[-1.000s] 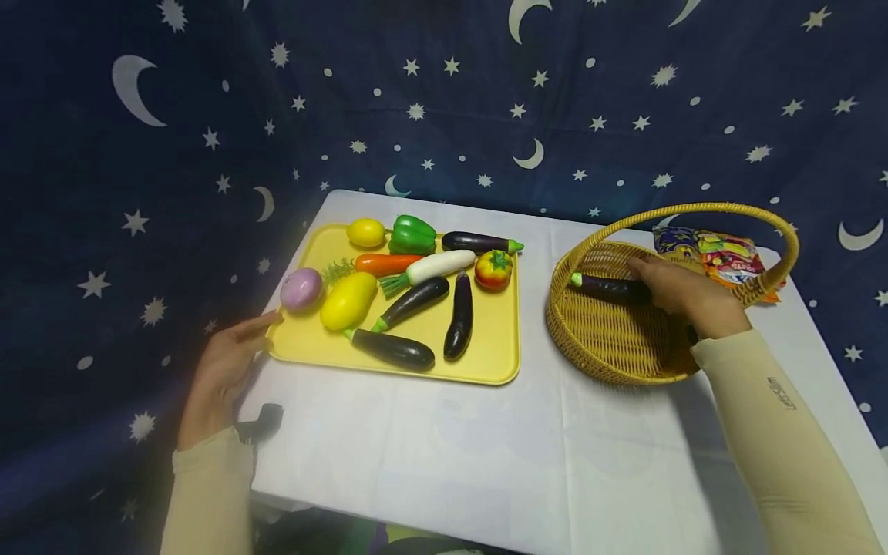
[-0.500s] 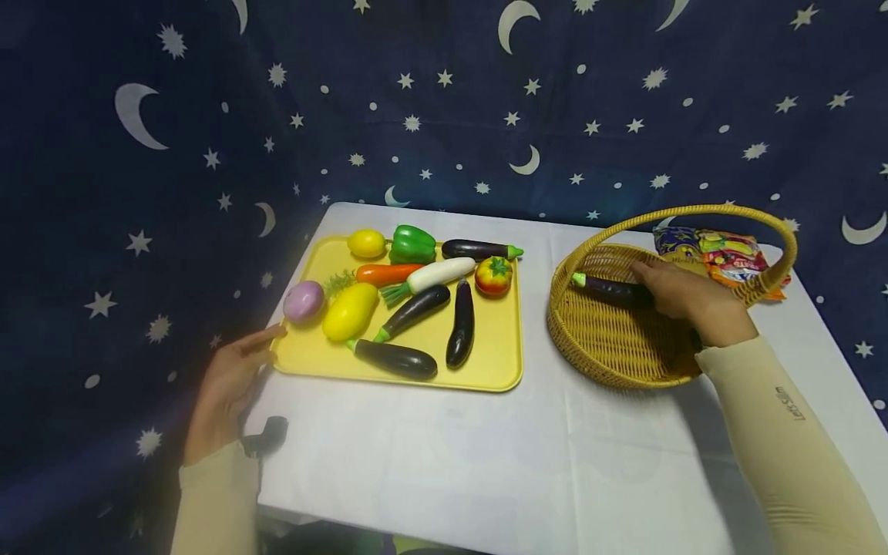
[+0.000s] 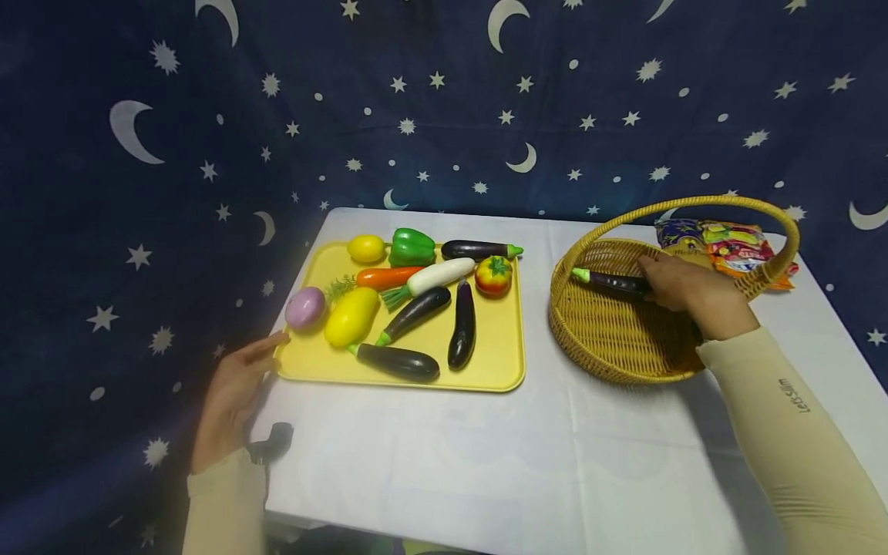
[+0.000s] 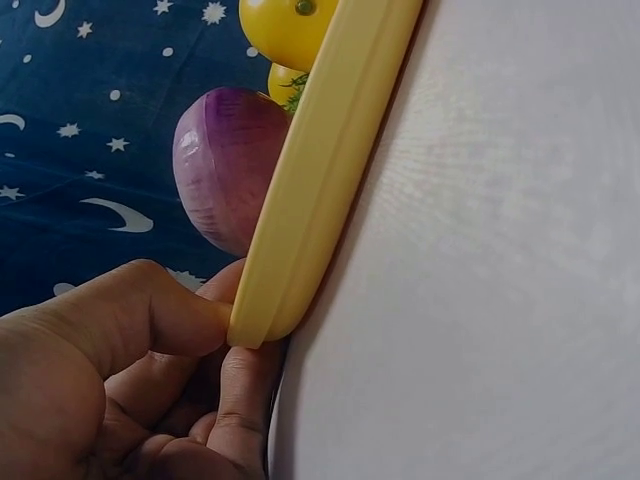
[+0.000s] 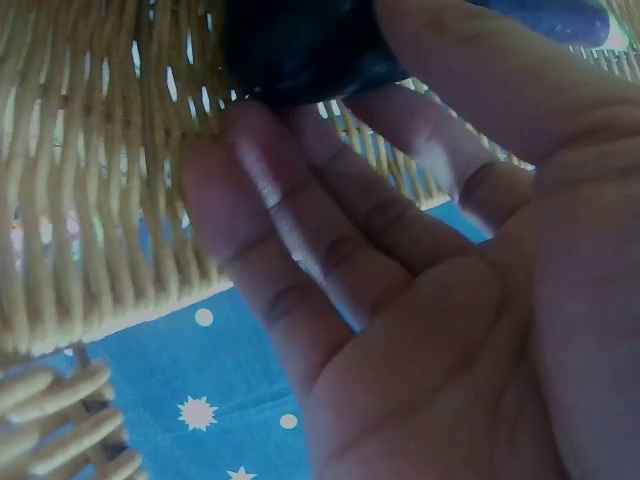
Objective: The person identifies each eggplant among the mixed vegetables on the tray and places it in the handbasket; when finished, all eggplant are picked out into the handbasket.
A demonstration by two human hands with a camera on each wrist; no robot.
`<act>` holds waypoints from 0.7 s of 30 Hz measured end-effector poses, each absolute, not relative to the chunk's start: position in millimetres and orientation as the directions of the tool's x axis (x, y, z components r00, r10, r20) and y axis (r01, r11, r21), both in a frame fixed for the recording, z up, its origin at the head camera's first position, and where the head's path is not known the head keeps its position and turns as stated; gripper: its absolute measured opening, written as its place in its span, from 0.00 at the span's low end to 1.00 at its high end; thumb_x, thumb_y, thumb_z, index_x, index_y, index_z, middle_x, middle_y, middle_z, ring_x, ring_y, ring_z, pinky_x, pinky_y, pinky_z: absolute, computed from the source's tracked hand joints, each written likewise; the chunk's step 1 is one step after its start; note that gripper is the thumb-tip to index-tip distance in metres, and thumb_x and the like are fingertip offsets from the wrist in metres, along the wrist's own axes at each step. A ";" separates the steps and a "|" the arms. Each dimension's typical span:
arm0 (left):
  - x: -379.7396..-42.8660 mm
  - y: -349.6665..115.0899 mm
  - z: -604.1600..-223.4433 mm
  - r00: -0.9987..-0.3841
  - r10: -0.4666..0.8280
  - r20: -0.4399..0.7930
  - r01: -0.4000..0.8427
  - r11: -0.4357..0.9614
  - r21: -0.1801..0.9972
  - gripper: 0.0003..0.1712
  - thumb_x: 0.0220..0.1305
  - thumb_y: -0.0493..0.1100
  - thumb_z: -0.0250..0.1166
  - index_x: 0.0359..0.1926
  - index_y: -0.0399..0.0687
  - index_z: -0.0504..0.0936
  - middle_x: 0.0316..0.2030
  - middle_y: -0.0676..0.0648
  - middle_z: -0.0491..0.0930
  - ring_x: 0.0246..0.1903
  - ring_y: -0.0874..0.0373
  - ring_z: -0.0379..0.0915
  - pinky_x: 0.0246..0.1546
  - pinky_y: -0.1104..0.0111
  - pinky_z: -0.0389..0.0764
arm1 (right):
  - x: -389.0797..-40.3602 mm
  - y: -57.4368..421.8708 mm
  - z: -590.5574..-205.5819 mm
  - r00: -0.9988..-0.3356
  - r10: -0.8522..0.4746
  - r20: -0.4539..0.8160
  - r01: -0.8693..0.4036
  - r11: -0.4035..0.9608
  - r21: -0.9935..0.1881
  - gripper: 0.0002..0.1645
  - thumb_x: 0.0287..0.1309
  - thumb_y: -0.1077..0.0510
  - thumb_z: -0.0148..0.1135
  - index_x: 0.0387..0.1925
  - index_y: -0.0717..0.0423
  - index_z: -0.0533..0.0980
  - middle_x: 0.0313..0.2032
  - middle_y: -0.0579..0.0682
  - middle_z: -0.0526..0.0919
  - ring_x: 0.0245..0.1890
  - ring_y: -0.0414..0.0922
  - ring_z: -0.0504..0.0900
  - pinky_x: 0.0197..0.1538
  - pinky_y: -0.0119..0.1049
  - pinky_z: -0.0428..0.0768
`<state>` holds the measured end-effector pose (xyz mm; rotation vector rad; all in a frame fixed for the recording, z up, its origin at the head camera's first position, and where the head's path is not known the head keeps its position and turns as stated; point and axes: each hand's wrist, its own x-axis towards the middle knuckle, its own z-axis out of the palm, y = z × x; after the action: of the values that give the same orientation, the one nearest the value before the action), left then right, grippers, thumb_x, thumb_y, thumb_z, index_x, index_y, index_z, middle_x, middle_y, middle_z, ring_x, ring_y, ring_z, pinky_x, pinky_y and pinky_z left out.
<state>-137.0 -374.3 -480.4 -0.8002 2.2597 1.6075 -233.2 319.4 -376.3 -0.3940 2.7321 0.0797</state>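
Observation:
At the near left corner of the yellow tray (image 3: 496,339), my left hand (image 3: 229,397) pinches the rim. The left wrist view shows the thumb against the edge, with fingers at its underside, beside a purple onion (image 4: 228,170). My right hand (image 3: 697,297) reaches into the wicker basket (image 3: 610,343) and holds a dark eggplant (image 3: 610,285) by its blunt end. The green stem points left, towards the basket wall. In the right wrist view the thumb and fingertips meet the eggplant (image 5: 300,50); part of it is out of frame.
On the tray lie several eggplants (image 3: 395,362), a yellow mango (image 3: 351,317), a lemon (image 3: 366,248), a green pepper (image 3: 412,247), a carrot (image 3: 388,277), a white radish (image 3: 442,275) and a tomato (image 3: 494,276). Snack packets (image 3: 738,248) lie behind the basket, whose tall handle (image 3: 694,202) arches over it.
The head view has tilted a little, so the tray and left hand appear slightly lower. Both hands keep their holds on the tray and the eggplant.

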 end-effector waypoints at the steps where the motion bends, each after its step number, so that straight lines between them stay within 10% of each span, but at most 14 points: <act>1: -137.1 -374.4 -480.1 -0.817 -0.287 -0.501 -0.567 0.237 0.789 0.33 0.74 0.36 0.60 0.76 0.59 0.74 0.84 0.48 0.59 0.83 0.47 0.51 0.87 0.47 0.49 | -233.1 318.6 -375.9 -0.893 -0.246 -0.378 -0.268 0.963 0.005 0.30 0.66 0.62 0.69 0.60 0.74 0.67 0.57 0.81 0.75 0.61 0.79 0.75 0.61 0.72 0.78; 10: -139.2 -372.5 -478.1 -0.822 -0.286 -0.492 -0.558 0.230 0.797 0.33 0.73 0.34 0.60 0.76 0.58 0.75 0.84 0.48 0.59 0.85 0.45 0.47 0.87 0.45 0.46 | -230.0 317.9 -371.7 -0.907 -0.123 -0.403 -0.134 0.991 0.000 0.37 0.67 0.62 0.63 0.70 0.70 0.58 0.63 0.85 0.63 0.65 0.82 0.65 0.53 0.87 0.72; 15: -140.0 -373.5 -479.7 -0.817 -0.283 -0.502 -0.564 0.213 0.798 0.34 0.73 0.33 0.60 0.76 0.58 0.75 0.84 0.47 0.57 0.86 0.45 0.46 0.87 0.46 0.45 | -213.5 305.1 -354.2 -0.937 -0.171 -0.305 -0.181 0.983 0.006 0.24 0.71 0.63 0.59 0.62 0.69 0.63 0.54 0.78 0.70 0.53 0.75 0.75 0.48 0.73 0.80; 21: -137.9 -372.9 -478.7 -0.822 -0.283 -0.495 -0.556 0.208 0.805 0.34 0.72 0.32 0.59 0.77 0.54 0.74 0.84 0.46 0.58 0.85 0.45 0.47 0.87 0.47 0.47 | -154.8 264.4 -332.2 -0.924 -0.370 0.096 -0.372 0.928 0.000 0.07 0.67 0.62 0.64 0.38 0.61 0.74 0.33 0.58 0.78 0.29 0.57 0.78 0.30 0.56 0.77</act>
<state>-137.9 -372.9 -478.7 -0.7974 2.2430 1.6562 -154.8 264.4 -332.2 -0.6132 3.1776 -0.0297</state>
